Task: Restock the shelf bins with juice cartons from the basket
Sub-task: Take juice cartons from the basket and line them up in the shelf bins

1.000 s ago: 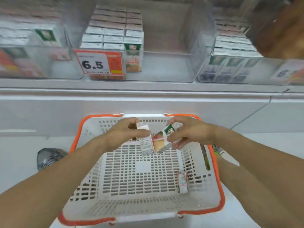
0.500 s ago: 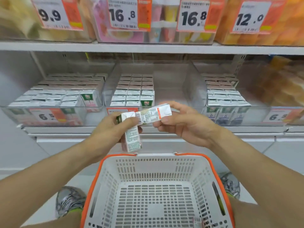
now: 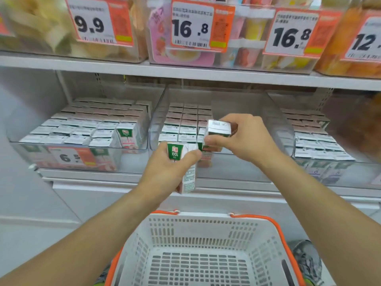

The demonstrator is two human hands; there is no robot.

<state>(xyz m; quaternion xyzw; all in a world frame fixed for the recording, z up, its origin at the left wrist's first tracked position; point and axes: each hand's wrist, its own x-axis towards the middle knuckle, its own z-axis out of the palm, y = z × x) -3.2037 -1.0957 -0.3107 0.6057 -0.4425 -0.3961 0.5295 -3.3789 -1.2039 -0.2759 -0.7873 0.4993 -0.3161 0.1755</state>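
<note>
The left hand (image 3: 165, 172) holds one carton (image 3: 185, 172) in a closed grip at the frame center. The right hand (image 3: 243, 139) pinches another carton (image 3: 219, 127) over the middle bin (image 3: 268, 112), above the basket (image 3: 206, 228).

Basket (image 3: 206, 234) near end cut off; small label print illegible.

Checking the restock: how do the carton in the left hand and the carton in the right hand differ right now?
The left hand's carton stands roughly upright, below the bin's front edge; the right hand's carton is higher, over the middle bin. The left hand wraps its carton; the right hand pinches its carton from the side. Both look like the same green-topped juice.
</note>
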